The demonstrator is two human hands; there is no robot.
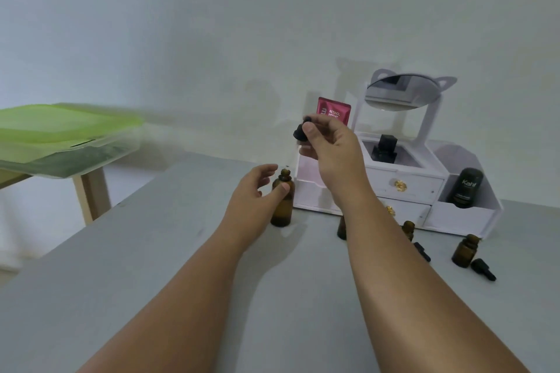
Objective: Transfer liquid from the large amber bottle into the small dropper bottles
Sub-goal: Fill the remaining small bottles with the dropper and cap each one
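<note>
The large amber bottle [283, 203] stands uncapped on the grey table, upright. My left hand [257, 191] wraps loosely around it, thumb pressed on its shoulder. My right hand [328, 145] hovers above and right of the bottle's mouth, pinching a black dropper cap [301, 130]; its glass tube is too faint to make out. Three small amber dropper bottles stand uncapped to the right: one [341, 225] partly behind my right forearm, one [408, 228], and one [464, 251]. Two loose black dropper caps [422, 251] [484, 269] lie beside them.
A white cosmetic organiser [403, 188] with drawers and a cat-ear mirror [403, 91] stands at the back right, holding a black Kahf bottle [465, 188] and a red sachet [333, 110]. A green-lidded plastic box [60, 136] rests on a wooden stand at left.
</note>
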